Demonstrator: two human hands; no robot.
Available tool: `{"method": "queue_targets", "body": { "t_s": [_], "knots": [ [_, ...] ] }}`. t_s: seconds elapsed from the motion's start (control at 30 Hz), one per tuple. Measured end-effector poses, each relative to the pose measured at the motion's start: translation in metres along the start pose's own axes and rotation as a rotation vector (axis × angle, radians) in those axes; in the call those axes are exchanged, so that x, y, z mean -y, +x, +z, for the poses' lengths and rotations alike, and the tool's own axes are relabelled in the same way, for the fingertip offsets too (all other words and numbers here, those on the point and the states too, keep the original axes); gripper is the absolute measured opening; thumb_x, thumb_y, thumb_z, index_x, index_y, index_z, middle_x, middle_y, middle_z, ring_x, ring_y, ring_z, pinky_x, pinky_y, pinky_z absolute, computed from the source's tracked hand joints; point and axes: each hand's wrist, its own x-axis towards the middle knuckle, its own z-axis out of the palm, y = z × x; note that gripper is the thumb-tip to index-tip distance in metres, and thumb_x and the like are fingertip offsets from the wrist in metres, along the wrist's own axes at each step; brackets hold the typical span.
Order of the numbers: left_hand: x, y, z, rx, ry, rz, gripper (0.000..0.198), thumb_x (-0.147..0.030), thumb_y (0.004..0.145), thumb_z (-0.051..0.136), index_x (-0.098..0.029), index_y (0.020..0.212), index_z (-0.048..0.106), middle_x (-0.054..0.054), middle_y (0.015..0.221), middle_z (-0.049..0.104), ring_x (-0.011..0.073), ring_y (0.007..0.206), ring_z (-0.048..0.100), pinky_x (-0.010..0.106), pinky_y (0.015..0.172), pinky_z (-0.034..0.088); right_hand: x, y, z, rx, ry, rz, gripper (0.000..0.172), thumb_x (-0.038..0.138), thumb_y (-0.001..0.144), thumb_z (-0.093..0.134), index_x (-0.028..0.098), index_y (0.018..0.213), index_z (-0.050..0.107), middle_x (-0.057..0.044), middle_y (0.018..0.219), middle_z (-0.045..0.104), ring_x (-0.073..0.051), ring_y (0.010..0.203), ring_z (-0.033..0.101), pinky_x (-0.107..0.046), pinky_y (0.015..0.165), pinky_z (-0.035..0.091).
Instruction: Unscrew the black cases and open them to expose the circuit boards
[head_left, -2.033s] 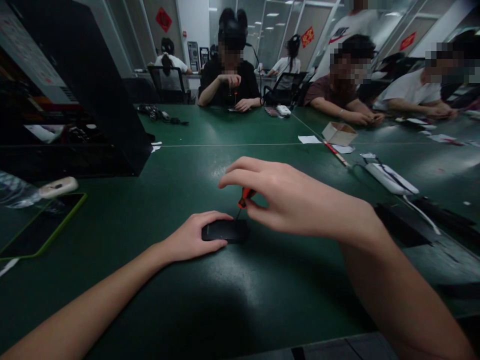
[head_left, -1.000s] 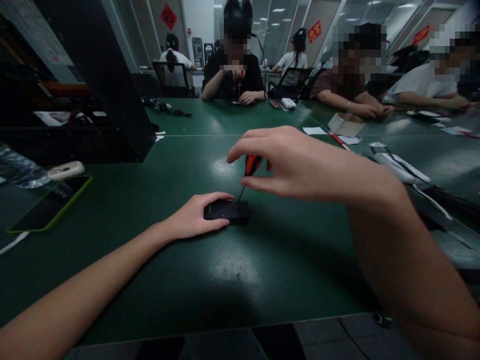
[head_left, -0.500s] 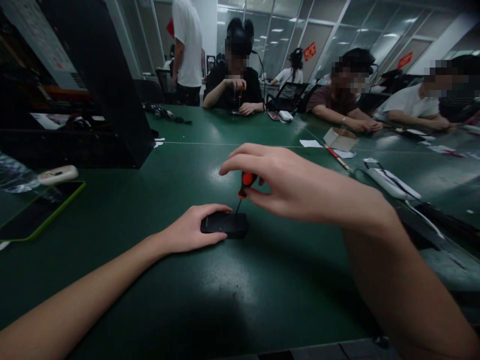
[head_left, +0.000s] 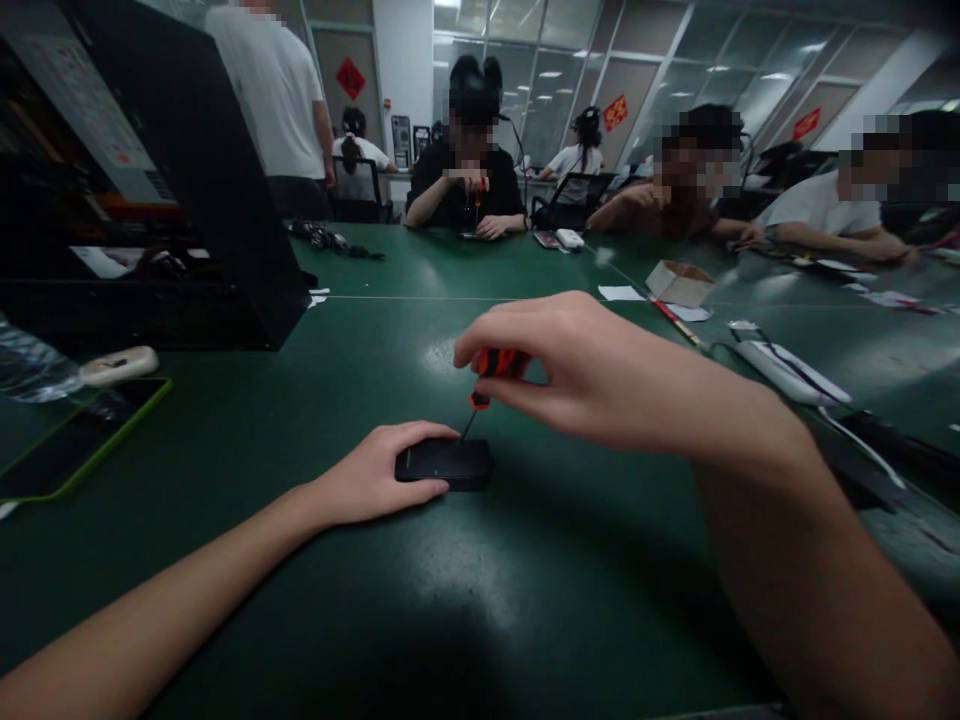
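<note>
My left hand (head_left: 382,475) grips a small black box-shaped device (head_left: 454,465) from its left end, thumb on the near side and fingers on the far side. The device lies flat on the green table (head_left: 360,600). My right hand (head_left: 555,355) is closed around the red and black handle of a screwdriver (head_left: 480,400). The screwdriver leans, its handle to the right, and its thin shaft runs down to the far edge of the device's top. Whether the tip sits in a screw is too small to tell.
At left are a phone with a green edge (head_left: 82,440), a whitish oval object (head_left: 120,365), a clear plastic bottle (head_left: 34,360) and a large black cabinet (head_left: 247,200). To the right lie a white power strip (head_left: 787,365) and an open carton (head_left: 681,284). Several people sit across the table.
My right fingers have closed more fully around the screwdriver handle, which now leans further to the right. My left hand stays on the device. A standing person in the background appears further left.
</note>
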Motion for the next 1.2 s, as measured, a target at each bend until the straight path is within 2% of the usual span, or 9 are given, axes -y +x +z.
{"method": "queue_targets", "body": {
  "t_s": [0.27,0.4,0.63,0.77,0.83,0.9,1.0,1.1,1.2],
  "knots": [
    [0.000,-0.001,0.002,-0.034,0.007,-0.009,0.044,-0.039,0.086,0.073,-0.022,0.126,0.064,0.006,0.117,0.072,0.0253,0.102,0.067,0.036,0.092,0.052,0.006,0.006,0.005,0.017,0.132,-0.074,0.019,0.010,0.090,0.056,0.015,0.106,0.065,-0.006,0.102,0.070,-0.015,0.089,0.060,-0.027,0.079,0.043],
    [-0.001,0.000,0.003,-0.052,0.019,-0.007,0.040,-0.041,0.086,0.073,-0.021,0.121,0.066,0.005,0.109,0.073,0.0250,0.096,0.067,0.036,0.087,0.052,0.006,0.008,0.008,0.043,0.138,-0.075,0.018,0.009,0.089,0.056,0.015,0.104,0.064,-0.005,0.099,0.069,-0.015,0.087,0.059,-0.027,0.077,0.042],
    [0.000,-0.001,0.005,-0.070,0.010,-0.009,0.037,-0.041,0.089,0.070,-0.021,0.120,0.068,0.006,0.110,0.073,0.0246,0.097,0.068,0.036,0.090,0.052,0.009,0.007,0.010,0.051,0.139,-0.051,0.017,0.009,0.090,0.056,0.014,0.105,0.064,-0.006,0.099,0.067,-0.015,0.086,0.059,-0.027,0.075,0.041],
    [-0.002,-0.003,0.007,-0.099,-0.002,-0.005,0.035,-0.043,0.090,0.069,-0.021,0.117,0.069,0.006,0.110,0.073,0.0249,0.097,0.068,0.035,0.088,0.053,0.011,0.009,0.011,0.069,0.162,-0.058,0.012,0.020,0.098,0.055,0.014,0.103,0.064,-0.005,0.097,0.067,-0.014,0.085,0.058,-0.027,0.075,0.042],
    [-0.003,-0.003,0.007,-0.120,-0.017,-0.001,0.034,-0.043,0.090,0.069,-0.020,0.115,0.069,0.007,0.113,0.073,0.0260,0.101,0.067,0.036,0.090,0.053,0.013,0.010,0.011,0.089,0.181,-0.068,0.015,0.022,0.100,0.051,0.014,0.103,0.064,-0.005,0.097,0.067,-0.014,0.085,0.059,-0.027,0.077,0.043],
    [-0.005,-0.003,0.007,-0.123,-0.038,-0.009,0.031,-0.041,0.089,0.070,-0.020,0.112,0.069,0.006,0.110,0.074,0.0260,0.101,0.068,0.037,0.091,0.053,0.016,0.010,0.011,0.116,0.205,-0.077,0.017,0.014,0.097,0.052,0.015,0.110,0.063,-0.007,0.105,0.066,-0.015,0.093,0.060,-0.028,0.082,0.045],
    [-0.006,-0.003,0.007,-0.107,-0.062,-0.027,0.025,-0.037,0.089,0.070,-0.019,0.106,0.069,0.004,0.099,0.074,0.0240,0.092,0.069,0.035,0.084,0.054,0.021,0.009,0.011,0.142,0.199,-0.092,0.033,0.005,0.089,0.056,0.015,0.120,0.060,-0.010,0.121,0.063,-0.017,0.106,0.058,-0.029,0.089,0.046],
    [-0.007,-0.003,0.007,-0.131,-0.058,0.005,0.025,-0.038,0.088,0.071,-0.019,0.105,0.070,0.006,0.104,0.074,0.0247,0.096,0.069,0.035,0.086,0.054,0.023,0.008,0.012,0.136,0.121,-0.045,0.014,0.019,0.096,0.057,0.014,0.106,0.065,-0.007,0.102,0.067,-0.016,0.089,0.060,-0.029,0.077,0.044],
    [-0.007,-0.003,0.009,-0.169,-0.032,0.005,0.028,-0.037,0.086,0.074,-0.020,0.108,0.070,0.007,0.109,0.074,0.0258,0.100,0.068,0.038,0.091,0.053,0.021,0.007,0.013,0.110,0.101,-0.021,0.014,0.021,0.099,0.053,0.014,0.101,0.066,-0.006,0.097,0.066,-0.015,0.084,0.059,-0.028,0.074,0.043]
  ]
}}
